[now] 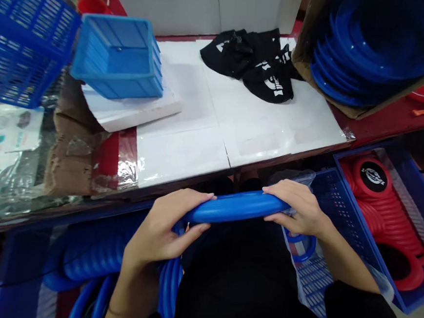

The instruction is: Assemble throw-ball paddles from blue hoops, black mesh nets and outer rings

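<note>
A light-blue bin (117, 83) stands on the left of the bench (179, 151). The left hand (170, 224) and right hand (298, 205), apart, both grip a rounded blue piece (239, 206) in front of the bench's near edge; at right, a blue crate (411, 300) holds red rings (394, 212).

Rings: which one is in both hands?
The blue ring gripped between left hand and right hand; other blue rings and red rings lie in crates below.
</note>
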Demonstrator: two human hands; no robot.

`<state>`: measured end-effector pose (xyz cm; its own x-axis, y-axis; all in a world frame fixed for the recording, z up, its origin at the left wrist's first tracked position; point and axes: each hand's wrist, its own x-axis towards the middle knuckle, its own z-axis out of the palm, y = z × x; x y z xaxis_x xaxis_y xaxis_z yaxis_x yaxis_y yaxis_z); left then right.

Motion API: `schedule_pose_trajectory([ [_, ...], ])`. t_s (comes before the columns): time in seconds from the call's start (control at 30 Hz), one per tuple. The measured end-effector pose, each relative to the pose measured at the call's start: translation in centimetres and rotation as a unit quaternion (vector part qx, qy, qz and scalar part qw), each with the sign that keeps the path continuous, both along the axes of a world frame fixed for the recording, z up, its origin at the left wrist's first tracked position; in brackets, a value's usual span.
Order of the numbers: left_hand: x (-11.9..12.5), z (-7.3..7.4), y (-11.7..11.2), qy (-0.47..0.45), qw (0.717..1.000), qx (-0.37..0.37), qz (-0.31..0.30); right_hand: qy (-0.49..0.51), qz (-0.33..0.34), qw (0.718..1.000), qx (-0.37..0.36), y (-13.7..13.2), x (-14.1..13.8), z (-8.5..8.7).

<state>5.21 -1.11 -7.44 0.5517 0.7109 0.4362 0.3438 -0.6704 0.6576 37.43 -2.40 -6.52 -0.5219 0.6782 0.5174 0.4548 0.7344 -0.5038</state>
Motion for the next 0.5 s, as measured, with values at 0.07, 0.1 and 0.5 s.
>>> schedule_pose_trajectory([
  [0.07, 1.0, 0.7, -0.2, 0.027, 0.999, 0.036, 0.006, 0.0, -0.001, 1.0, 0.009, 0.1, -0.5, -0.4],
  [0.1, 1.5, 0.9, -0.3, 0.028, 0.998, 0.052, 0.006, 0.0, -0.001, 1.0, 0.012, 0.1, -0.7, -0.6],
  [0.5, -2.2, -5.6, 1.3, -0.191, 0.977, -0.092, 0.027, 0.025, -0.029, 0.996, -0.076, -0.4, 2.0, -2.6],
])
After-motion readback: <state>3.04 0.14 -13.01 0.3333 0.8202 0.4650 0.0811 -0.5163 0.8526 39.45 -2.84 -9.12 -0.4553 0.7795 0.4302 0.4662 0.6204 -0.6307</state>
